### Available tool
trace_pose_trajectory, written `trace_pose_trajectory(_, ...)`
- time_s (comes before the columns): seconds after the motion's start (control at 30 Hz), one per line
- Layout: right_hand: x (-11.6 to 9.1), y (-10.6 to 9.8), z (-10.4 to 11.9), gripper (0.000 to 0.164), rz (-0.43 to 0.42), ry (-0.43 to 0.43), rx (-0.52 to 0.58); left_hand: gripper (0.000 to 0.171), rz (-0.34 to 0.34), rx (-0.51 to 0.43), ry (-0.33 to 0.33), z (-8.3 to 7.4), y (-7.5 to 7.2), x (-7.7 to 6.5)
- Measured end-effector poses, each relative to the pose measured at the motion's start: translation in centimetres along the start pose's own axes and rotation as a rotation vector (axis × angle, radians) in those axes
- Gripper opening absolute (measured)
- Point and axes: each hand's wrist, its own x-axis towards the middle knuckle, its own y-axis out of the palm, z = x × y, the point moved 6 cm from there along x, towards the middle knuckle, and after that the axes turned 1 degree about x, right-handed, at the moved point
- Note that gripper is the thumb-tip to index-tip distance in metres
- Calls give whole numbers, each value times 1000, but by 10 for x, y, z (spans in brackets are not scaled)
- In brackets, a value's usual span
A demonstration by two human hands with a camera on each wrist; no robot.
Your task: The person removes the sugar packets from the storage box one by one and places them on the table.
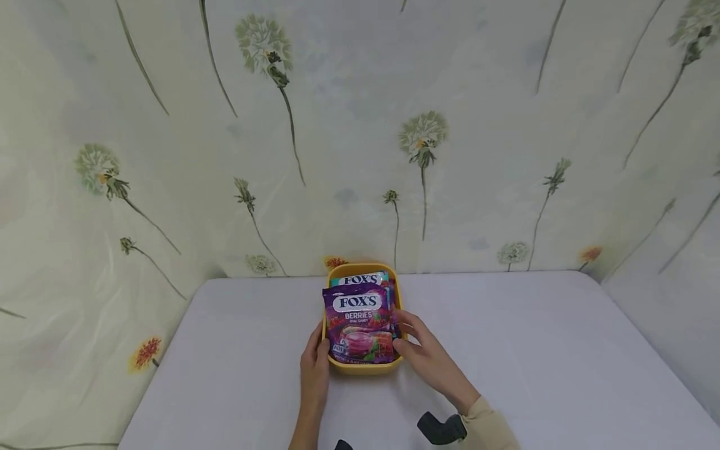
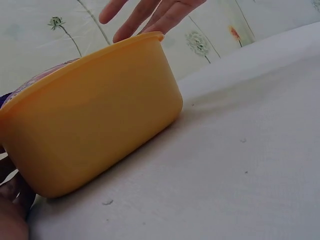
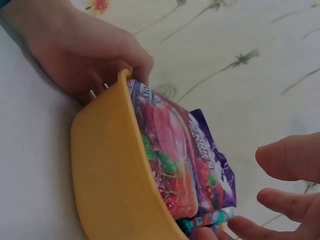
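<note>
A yellow plastic container (image 1: 365, 370) stands on the white table, filled with candy bags. On top lies a purple Fox's Berries candy bag (image 1: 359, 320), and a teal Fox's bag (image 1: 343, 281) shows behind it. My left hand (image 1: 314, 369) grips the container's left side, its thumb at the rim (image 3: 124, 82) and its fingers along the outer wall. At the right side, my right hand (image 1: 429, 355) has its fingers spread over the rim beside the bags. In the right wrist view those fingers (image 3: 287, 157) are extended and hold nothing; whether a fingertip touches a bag is unclear.
The white table (image 1: 506, 350) extends to both sides of the container. Behind it hangs a pale cloth (image 1: 349, 156) printed with dandelions. A black wrist device (image 1: 441, 429) sits by the cream right sleeve (image 1: 489, 428).
</note>
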Motion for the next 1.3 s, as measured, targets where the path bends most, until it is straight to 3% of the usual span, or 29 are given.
trace_pose_trajectory(0.3, 10, 14, 8, 59, 15, 34, -19, 43, 22, -50, -24, -1, 1, 1)
trace_pose_trajectory(0.57, 15, 21, 9, 48, -60, 52, -35, 43, 37, -71, -26, -2, 1, 1)
trace_pose_trajectory(1.03, 13, 29, 16, 44, 5, -103, 32, 47, 38, -46, -16, 0, -2, 2)
trace_pose_trajectory(1.3, 17, 32, 7, 27, 10, -59, -151, 49, 33, -34, -24, -1, -3, 0)
